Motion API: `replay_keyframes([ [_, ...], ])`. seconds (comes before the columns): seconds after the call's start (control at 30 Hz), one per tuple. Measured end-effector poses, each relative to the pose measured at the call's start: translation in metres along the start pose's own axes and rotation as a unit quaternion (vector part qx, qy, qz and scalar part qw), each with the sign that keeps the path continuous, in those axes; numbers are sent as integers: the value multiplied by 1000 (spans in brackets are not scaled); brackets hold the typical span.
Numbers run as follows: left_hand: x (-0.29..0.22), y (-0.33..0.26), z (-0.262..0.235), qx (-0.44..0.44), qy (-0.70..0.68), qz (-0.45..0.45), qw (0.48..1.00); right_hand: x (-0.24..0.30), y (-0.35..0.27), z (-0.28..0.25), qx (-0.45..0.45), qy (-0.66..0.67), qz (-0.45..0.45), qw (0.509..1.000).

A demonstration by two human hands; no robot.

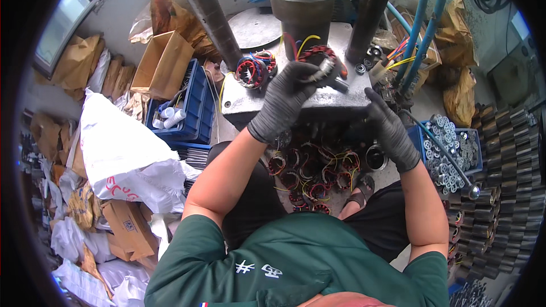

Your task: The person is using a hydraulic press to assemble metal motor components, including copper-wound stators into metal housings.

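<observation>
My left hand (287, 99), in a dark grey glove, is closed on a wound motor stator (324, 59) with red windings and loose yellow and red wires. It holds the stator over the metal press table (244, 104), in front of the thick press ram (304, 20). More stators (250, 72), with red and blue windings, stand at the table's left side. My right hand (392, 133), also gloved, is off the table's right front corner, its fingers apart and nothing seen in them. Just beyond the held stator lies a small metal cylinder (339, 84), partly hidden.
Several stators (315, 173) lie on the floor below the table. A blue crate (196, 102) and a cardboard box (162, 65) stand left; a bin of metal parts (446, 150) stands right. A ball-ended lever (474, 192) reaches toward my right arm. Steel columns (207, 14) flank the ram.
</observation>
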State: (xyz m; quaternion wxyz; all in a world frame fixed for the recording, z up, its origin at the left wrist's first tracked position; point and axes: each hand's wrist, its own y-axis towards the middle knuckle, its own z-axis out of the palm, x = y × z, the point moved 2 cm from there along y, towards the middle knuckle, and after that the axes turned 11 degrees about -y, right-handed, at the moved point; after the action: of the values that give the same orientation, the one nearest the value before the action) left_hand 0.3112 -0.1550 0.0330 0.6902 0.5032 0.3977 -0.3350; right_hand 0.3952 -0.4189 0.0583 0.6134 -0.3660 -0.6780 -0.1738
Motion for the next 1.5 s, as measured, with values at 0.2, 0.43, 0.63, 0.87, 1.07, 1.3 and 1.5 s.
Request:
replay_keyframes([
  [0.2,-15,-13,53,211,166,107,957,2,0,12,77,446,50,890],
  [0.43,7,-8,57,25,125,4,992,-20,16,0,-21,480,42,876],
  [0.63,40,-9,66,-24,99,-86,991,-18,15,14,2,359,-25,933],
  [0.87,28,-14,73,7,209,144,967,-14,13,18,-48,381,20,923],
  [1.07,15,-11,75,99,358,213,903,-17,7,18,-80,309,-43,947],
  [1.3,15,-8,78,28,269,172,947,-18,10,17,-61,297,-57,951],
  [1.5,29,-4,72,47,5,-57,997,-8,-2,23,-65,280,-62,956],
])
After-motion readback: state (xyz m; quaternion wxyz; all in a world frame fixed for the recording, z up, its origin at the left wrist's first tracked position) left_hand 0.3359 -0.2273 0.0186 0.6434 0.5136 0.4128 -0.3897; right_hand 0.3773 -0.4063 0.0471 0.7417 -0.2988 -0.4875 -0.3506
